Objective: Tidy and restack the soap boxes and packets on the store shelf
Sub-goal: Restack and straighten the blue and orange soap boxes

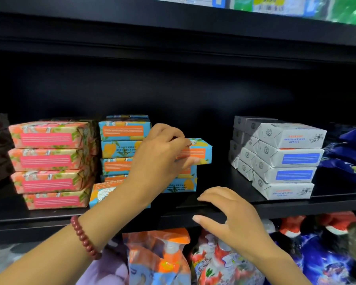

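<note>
Grips one blue-and-orange soap box (200,152) with the left hand (158,155), fingers curled over its top edge, thumb tucked under the front face. Lies at 3 o'clock of that palm, long axis running 9 to 3, parallel to the shelf lip (275,208), orange label facing out. Sits over a lower pile (183,184) of the same boxes and overhangs it toward 3 o'clock; cannot tell whether touching the pile or just clear of it. Has the taller blue stack (119,140) just beside at 9 o'clock, its top above the held box.

Rests the right hand (230,214) on the shelf lip at 5 o'clock of the box, fingers loosely spread on top, thumb below the edge, holding nothing.

Probably calls for a short slide toward 9 o'clock to square the box with the pile beneath, keeping the long axis along the lip. Falls to the left hand, which has the grip; leaves the right near and free to steady the 3 o'clock end. Leaves also a tipped blue box (102,194) at 7 o'clock, partly hidden behind the forearm.
</note>
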A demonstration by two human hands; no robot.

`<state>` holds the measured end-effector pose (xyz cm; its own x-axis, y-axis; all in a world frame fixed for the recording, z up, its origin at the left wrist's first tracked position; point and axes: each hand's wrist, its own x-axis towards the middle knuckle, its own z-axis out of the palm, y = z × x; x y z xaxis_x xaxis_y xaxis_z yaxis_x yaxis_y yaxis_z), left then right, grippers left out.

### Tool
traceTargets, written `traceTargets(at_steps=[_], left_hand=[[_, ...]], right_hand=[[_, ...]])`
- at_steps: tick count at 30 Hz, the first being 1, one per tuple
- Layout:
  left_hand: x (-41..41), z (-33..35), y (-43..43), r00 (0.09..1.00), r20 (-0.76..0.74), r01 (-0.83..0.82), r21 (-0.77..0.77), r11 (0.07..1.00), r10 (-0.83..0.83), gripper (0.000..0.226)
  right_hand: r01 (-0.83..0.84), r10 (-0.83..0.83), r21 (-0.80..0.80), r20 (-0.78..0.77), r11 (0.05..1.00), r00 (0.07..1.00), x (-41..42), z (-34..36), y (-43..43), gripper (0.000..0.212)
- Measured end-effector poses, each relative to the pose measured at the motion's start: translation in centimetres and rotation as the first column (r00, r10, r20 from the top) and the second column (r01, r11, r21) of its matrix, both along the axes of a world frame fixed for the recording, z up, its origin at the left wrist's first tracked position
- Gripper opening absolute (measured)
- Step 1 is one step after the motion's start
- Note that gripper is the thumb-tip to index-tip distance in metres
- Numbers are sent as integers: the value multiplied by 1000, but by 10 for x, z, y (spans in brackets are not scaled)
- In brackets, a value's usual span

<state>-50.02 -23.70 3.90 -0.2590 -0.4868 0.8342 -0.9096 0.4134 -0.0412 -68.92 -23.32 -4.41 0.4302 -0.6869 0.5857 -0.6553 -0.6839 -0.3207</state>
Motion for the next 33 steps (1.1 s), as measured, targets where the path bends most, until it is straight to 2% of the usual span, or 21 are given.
traceTargets(at_steps=[2,6,15,25,27,29,31,33], left_hand=[[0,3,0,1000,-2,21,30,999,-21,33],[4,1,1,998,-61,29,88,996,-24,33],[1,-4,1,995,-58,-81,45,996,83,35],[13,-6,19,995,-29,-96,22,995,96,32],[29,-14,35,996,-58,-74,-47,996,71,29],[49,-28,52,994,-78,-86,-129,988,76,29],[69,-49,67,991,-97,-109,-179,978,93,29],[87,-70,79,981,-152,-144,-178,973,117,33]], right_hand=[[7,-7,7,-4,1000,1000,0,0,1,44],[14,-14,5,-18,1000,1000,0,0,2,46],[23,-23,-5,-19,1000,1000,1,0,4,42],[28,-28,1,-7,1000,1000,2,2,7,38],[16,-16,18,27,1000,1000,3,5,6,39],[6,-9,19,132,1000,991,9,8,7,38],[-15,22,-36,219,999,976,21,13,9,37],[-70,92,-106,222,992,971,41,19,12,38]])
